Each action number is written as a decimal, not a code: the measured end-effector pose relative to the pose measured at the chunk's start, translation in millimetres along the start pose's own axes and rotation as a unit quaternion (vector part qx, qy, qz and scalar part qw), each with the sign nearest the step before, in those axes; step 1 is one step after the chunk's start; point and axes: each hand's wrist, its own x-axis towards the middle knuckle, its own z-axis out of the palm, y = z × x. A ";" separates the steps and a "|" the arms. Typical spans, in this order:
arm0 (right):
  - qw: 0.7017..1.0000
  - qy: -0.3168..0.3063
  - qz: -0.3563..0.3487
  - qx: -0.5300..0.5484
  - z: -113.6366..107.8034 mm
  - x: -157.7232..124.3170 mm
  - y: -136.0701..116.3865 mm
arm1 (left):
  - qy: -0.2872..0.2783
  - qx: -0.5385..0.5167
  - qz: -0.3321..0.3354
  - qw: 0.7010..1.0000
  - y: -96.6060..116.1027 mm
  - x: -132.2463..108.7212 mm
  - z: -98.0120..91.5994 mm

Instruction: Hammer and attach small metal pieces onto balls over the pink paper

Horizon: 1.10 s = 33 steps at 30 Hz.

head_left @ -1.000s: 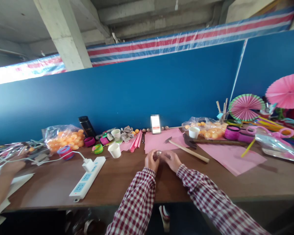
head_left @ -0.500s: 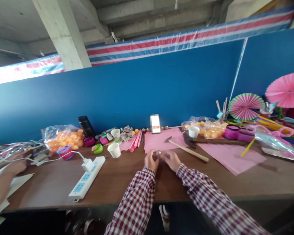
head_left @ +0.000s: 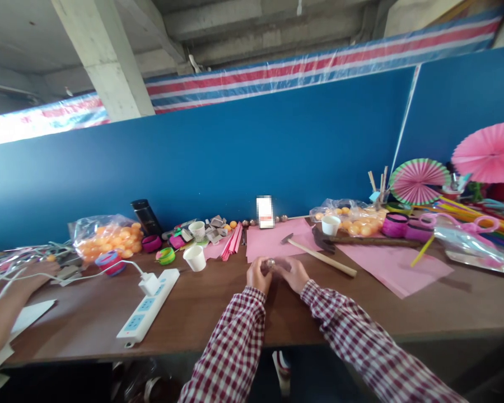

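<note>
Above the brown table, close to its middle, my left hand [head_left: 257,274] grips a small shiny brownish ball [head_left: 271,263] between thumb and fingers. From the other side my right hand [head_left: 294,274] reaches in, its slightly blurred fingertips closed against the same ball. What the ball is made of is too small to make out. Just beyond my hands lies a pink paper sheet [head_left: 273,246]. A hammer [head_left: 323,256] with a wooden handle rests to the right of my right hand.
On the left are a white power strip [head_left: 149,308], a paper cup [head_left: 194,258] and a bag of orange balls [head_left: 111,238]. Another person's hand [head_left: 40,274] is at the far left. A phone-like object [head_left: 265,212] stands before the blue partition [head_left: 235,162]. Pink sheets [head_left: 399,266] lie right.
My right fingertips have come closer to the ball, and the ball sits slightly higher and more exposed between my hands. The other person's hand has shifted a little to the right.
</note>
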 end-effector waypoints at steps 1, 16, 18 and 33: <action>1.000 -0.001 0.001 0.003 -0.2 0.1 0.1 | 0.000 0.001 -0.001 1.000 0.2 0.0 -0.2; 1.000 -0.012 0.001 0.003 0.5 -2.5 -7.6 | 0.001 0.002 0.014 1.000 -0.5 -1.6 -1.3; 1.000 -0.013 0.000 0.003 0.6 -2.7 -8.4 | 0.001 0.015 0.025 1.000 -0.7 -1.7 -2.2; 0.998 0.006 -0.049 -0.033 0.2 -0.3 -8.6 | -0.019 -0.105 -0.056 0.993 5.7 0.8 -1.0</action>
